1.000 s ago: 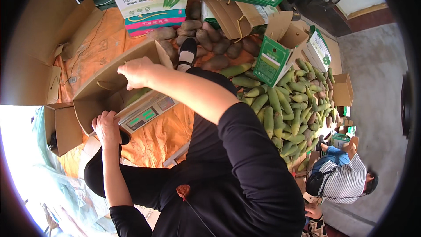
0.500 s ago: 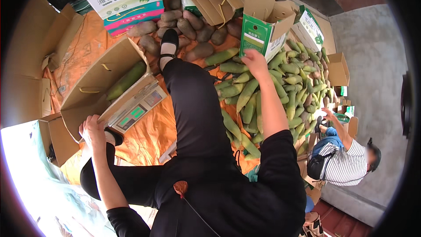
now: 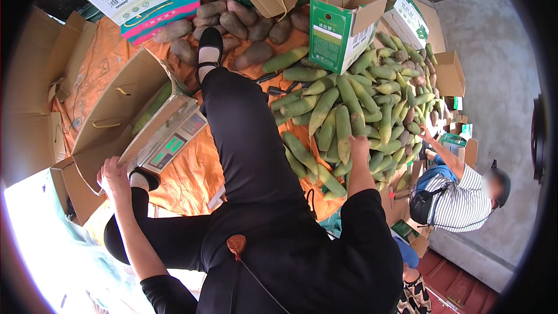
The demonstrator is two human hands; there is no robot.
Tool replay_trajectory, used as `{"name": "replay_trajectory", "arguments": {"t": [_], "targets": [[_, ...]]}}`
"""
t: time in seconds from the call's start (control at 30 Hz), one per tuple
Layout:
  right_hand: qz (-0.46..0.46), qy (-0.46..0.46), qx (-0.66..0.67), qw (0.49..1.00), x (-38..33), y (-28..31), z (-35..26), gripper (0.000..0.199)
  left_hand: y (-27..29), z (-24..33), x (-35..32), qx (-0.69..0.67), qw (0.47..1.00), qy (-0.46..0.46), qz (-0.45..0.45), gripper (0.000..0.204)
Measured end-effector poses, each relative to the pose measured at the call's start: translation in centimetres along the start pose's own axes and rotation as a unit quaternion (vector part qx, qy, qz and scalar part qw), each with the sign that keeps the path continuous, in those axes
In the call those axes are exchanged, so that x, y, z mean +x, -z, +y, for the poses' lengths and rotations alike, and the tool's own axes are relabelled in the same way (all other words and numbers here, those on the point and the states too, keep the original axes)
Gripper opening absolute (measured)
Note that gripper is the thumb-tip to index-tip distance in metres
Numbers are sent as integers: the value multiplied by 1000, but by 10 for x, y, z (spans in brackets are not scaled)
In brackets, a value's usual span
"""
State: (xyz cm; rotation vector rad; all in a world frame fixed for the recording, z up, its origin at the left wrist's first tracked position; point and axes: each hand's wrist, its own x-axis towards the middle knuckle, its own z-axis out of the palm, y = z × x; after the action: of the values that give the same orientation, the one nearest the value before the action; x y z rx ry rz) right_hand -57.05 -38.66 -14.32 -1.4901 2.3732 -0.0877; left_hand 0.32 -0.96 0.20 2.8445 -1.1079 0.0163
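Radishes [image 3: 350, 97] lie heaped to our right, where our right hand [image 3: 360, 149] touches them, though we cannot tell its grip; our left hand [image 3: 114, 181] clamps the edge of a cardboard box [image 3: 110, 107].

Glare bleaches the lower left (detail lost there), and edges curve into black.

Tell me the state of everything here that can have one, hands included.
Left hand: holding an edge of the brown carton.
Right hand: at the green radishes; grip unclear.
Brown carton: open, a long radish inside.
Scale: on, display lit green.
Green carton: top flaps open.
Green radishes: loose, heaped.
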Motion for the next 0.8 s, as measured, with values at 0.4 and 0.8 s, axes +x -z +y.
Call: {"name": "replay_trajectory", "arguments": {"t": [0.4, 0.8], "targets": [[-88, 24, 3, 996, 16, -49, 40, 84, 3, 8, 3, -4, 999, 48, -14, 15], [-283, -15, 277, 918, -42, -16, -52, 47, 5, 8, -5, -18, 997, 73, 18, 10]]}}
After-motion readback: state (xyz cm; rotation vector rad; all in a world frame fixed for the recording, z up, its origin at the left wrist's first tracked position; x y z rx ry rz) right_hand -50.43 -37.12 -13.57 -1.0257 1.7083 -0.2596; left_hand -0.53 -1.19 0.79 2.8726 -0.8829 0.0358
